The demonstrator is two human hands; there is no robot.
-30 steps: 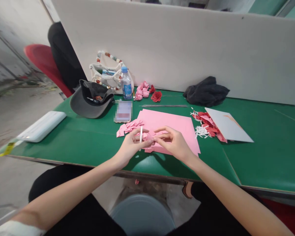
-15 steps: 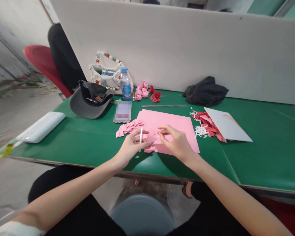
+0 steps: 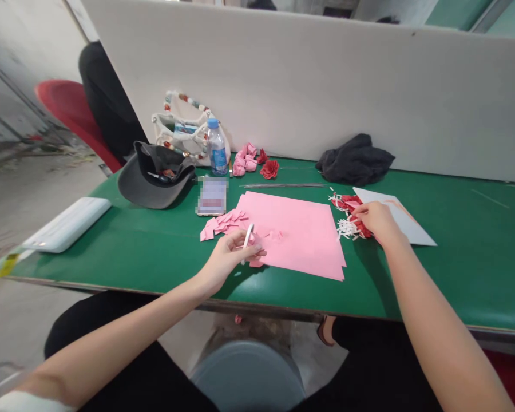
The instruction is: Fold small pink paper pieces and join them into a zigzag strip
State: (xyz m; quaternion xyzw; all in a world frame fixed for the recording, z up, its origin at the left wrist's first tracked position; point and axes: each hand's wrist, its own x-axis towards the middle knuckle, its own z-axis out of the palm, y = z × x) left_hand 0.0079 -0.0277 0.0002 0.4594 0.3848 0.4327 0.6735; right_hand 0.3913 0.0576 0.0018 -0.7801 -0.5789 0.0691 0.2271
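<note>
My left hand [image 3: 229, 252] is closed over the near left part of the pink paper sheets [image 3: 300, 223]. It holds a narrow white ring [image 3: 248, 233], which looks like a tape roll seen nearly edge-on. A bit of pink paper shows by its fingers. Cut pink paper pieces [image 3: 225, 222] lie in a loose heap just beyond that hand. My right hand [image 3: 375, 220] reaches to the right, fingertips pinched together at a pile of red paper pieces [image 3: 344, 203] and thin white paper strips [image 3: 347, 229]. Whatever the fingertips hold is hidden.
A white board [image 3: 412, 226] leans over the red pile. Behind are thin wires [image 3: 285, 185], red paper roses [image 3: 269, 169], pink crumpled flowers [image 3: 244, 160], black cloth [image 3: 356, 160] and a water bottle [image 3: 217, 151]. Leftward are a phone [image 3: 212, 196], cap [image 3: 158, 177] and white device [image 3: 66, 223].
My right hand has moved from above the pink sheets, near my left hand, rightward to the pile of red pieces and white strips. The white ring has turned slightly in my left hand.
</note>
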